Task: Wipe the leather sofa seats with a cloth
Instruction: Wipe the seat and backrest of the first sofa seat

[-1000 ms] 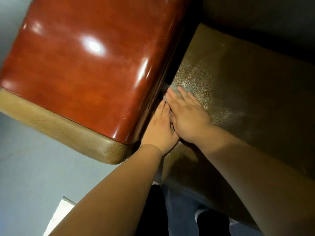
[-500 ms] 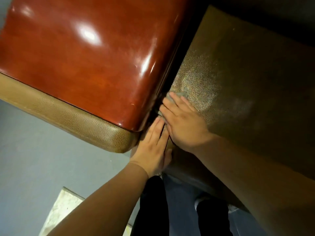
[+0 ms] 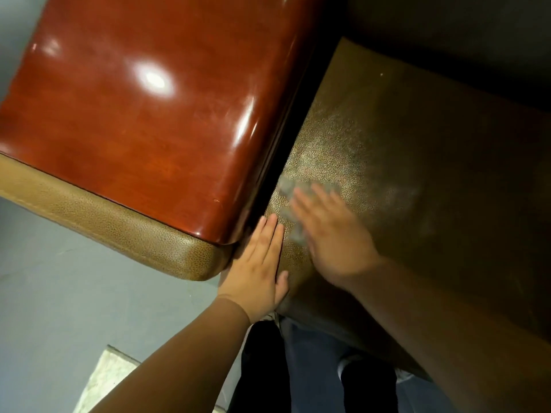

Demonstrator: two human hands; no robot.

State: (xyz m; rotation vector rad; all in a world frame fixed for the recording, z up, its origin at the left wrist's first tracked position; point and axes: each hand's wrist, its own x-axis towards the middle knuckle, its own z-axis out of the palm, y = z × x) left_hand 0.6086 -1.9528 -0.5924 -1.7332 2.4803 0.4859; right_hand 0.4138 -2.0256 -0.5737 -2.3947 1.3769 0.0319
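Observation:
The brown pebbled leather seat [image 3: 417, 162] fills the right half of the head view. A grey cloth [image 3: 290, 190] lies on its left part near the gap beside the armrest. My right hand [image 3: 331, 234] presses flat on the cloth with straight fingers and is blurred; most of the cloth is hidden under it. My left hand [image 3: 259, 263] rests flat with straight fingers on the seat's left front edge, against the armrest corner, a little apart from the right hand.
A glossy red-brown wooden armrest top [image 3: 149, 114] with a tan leather side [image 3: 113, 231] stands to the left of the seat. The dark backrest [image 3: 447, 34] rises at the top right. Grey floor [image 3: 59, 293] and a pale tile [image 3: 110, 380] lie below left, my dark legs below.
My right hand slid the cloth rightward, away from the armrest gap and onto the seat. A gap opened between the two hands. The left hand stays at the seat's corner.

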